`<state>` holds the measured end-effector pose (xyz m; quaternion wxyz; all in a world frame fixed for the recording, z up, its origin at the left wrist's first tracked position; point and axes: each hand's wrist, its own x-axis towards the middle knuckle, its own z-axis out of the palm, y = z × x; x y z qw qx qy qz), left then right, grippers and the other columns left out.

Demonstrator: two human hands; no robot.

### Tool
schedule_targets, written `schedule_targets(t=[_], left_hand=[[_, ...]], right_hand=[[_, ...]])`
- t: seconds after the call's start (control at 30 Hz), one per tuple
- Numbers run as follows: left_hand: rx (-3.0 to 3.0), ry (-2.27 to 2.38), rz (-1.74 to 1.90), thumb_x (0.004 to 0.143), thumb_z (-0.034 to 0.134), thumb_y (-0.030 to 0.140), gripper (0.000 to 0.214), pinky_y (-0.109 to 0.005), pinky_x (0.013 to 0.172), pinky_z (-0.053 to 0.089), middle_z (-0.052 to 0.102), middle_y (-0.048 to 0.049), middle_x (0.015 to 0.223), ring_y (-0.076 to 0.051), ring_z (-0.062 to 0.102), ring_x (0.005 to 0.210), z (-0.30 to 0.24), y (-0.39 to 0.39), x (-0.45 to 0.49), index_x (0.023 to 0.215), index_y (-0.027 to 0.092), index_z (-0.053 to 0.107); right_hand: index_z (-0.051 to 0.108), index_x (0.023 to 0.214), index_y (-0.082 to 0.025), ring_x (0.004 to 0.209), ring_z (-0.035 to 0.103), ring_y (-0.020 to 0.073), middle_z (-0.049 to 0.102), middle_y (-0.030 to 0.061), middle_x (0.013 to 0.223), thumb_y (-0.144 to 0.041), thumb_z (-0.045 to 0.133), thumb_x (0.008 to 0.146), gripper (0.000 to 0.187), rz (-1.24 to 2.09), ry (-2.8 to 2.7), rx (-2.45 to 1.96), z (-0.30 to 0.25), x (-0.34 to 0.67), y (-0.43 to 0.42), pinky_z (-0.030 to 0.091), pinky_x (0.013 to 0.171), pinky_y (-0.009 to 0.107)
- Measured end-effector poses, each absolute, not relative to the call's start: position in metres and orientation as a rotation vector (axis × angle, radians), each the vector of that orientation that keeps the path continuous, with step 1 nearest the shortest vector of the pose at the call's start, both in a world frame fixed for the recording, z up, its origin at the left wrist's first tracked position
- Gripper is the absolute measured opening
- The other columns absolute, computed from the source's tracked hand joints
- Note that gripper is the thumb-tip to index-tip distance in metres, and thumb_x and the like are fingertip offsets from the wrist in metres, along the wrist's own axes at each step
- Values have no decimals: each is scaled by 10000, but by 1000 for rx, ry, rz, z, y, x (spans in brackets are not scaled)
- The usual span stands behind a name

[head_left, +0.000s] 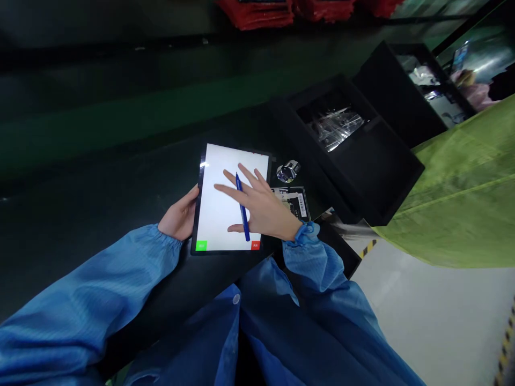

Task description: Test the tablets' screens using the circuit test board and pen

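Left hand [179, 219]: fingers partly hidden by tablet [219, 222]. Red button [255, 245] lettering: illegibly small. Far red bundles [259, 15]: cut off.

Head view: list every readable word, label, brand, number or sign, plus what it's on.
Nothing is clear enough to quote.
Tablet, green patch: white marks, too small to read.
Tablet, red patch: white marks, too small to read.
Black-and-white printed item beside the tablet: lettering, too blurred to read.
Striped tape on the floor: yellow and black, no wording visible.
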<state>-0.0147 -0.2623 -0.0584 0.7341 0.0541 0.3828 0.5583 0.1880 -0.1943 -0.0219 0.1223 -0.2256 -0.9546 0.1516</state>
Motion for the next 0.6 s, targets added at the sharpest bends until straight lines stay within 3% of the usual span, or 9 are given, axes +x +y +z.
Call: schedule_targets(t=[0.07, 0.13, 0.17, 0.27, 0.33, 0.47, 0.6], left_hand=[[124, 838, 1244, 1012, 449, 228, 498, -420, 1086, 492, 712, -88, 1267, -283, 660, 1189, -62, -262, -15, 1505, 161, 451], [114, 849, 1248, 1001, 457, 212, 495, -398, 1083, 495, 719, -90, 1253, -275, 664, 1183, -65, -262, -15, 1491, 141, 464], [108, 858, 1246, 1000, 456, 210, 487, -384, 1074, 502, 727, -92, 1235, -269, 670, 1173, -65, -261, -15, 1479, 130, 475], [87, 895, 1230, 1014, 429, 220, 445, -344, 1018, 541, 747, -86, 1188, -244, 702, 1113, -62, -261, -14, 1438, 116, 516], [43, 939, 1220, 1031, 376, 206, 421, -325, 969, 566, 762, -67, 1146, -221, 725, 1052, -57, -260, -14, 1409, 125, 541], [-38, 997, 1204, 1039, 330, 178, 412, -322, 977, 562, 790, -26, 1014, -205, 736, 1014, -48, -260, -13, 1375, 137, 565], [-35, 1035, 1193, 1028, 352, 192, 414, -364, 1043, 529, 791, -25, 1003, -229, 715, 1078, -47, -261, -14, 1377, 152, 570]], right_hand=[[576, 1364, -222, 1523, 264, 357, 420, 113, 1582, -425, 716, 891, 533, 331, -2809, -656, -41, 186, -202, 230, 1233, 634], [673, 1190, -198, 1448, 430, 278, 545, 109, 1488, -284, 603, 978, 240, 214, -2735, -613, -56, 187, -208, 330, 1229, 527], [695, 1116, -191, 1388, 510, 249, 598, 106, 1434, -225, 569, 992, 180, 157, -2680, -580, -60, 189, -210, 389, 1204, 471], [716, 1037, -192, 1186, 667, 210, 675, 89, 1334, -174, 582, 979, 147, 80, -2453, -568, -59, 199, -212, 547, 1034, 342], [729, 1031, -215, 1054, 719, 186, 725, 60, 1245, -194, 594, 976, 147, 142, -2260, -712, -51, 213, -209, 591, 908, 297], [759, 969, -226, 766, 718, 163, 778, 27, 903, -255, 609, 963, 153, 183, -1997, -1127, -49, 256, -192, 582, 734, 284], [756, 920, -194, 684, 676, 153, 756, 35, 822, -289, 597, 946, 186, 232, -1988, -1259, -72, 293, -177, 549, 675, 270]])
